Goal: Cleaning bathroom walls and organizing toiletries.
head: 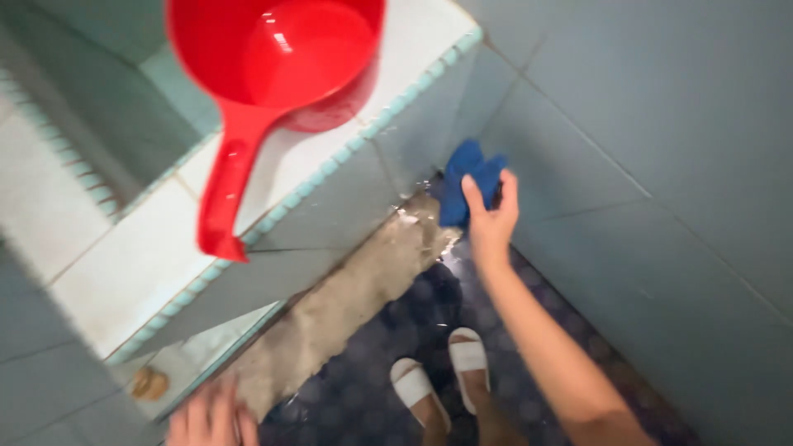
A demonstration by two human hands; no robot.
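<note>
My right hand [491,221] pinches blue cloth [467,177] against wall corner, mid-wipe. Left hand [211,419] spread flat on ledge [347,297]. Red dipper [281,74] above.

Soft even light, heavy motion blur, glare on wet floor [429,272].

dipper [281,74] sits on the ledge [132,264], cloth [467,177] right of it.

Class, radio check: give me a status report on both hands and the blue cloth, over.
Right hand gripping blue cloth, pressed at the wall corner. Left hand resting low on the concrete step. Red dipper sits on the tiled ledge, clear of the cloth.
</note>
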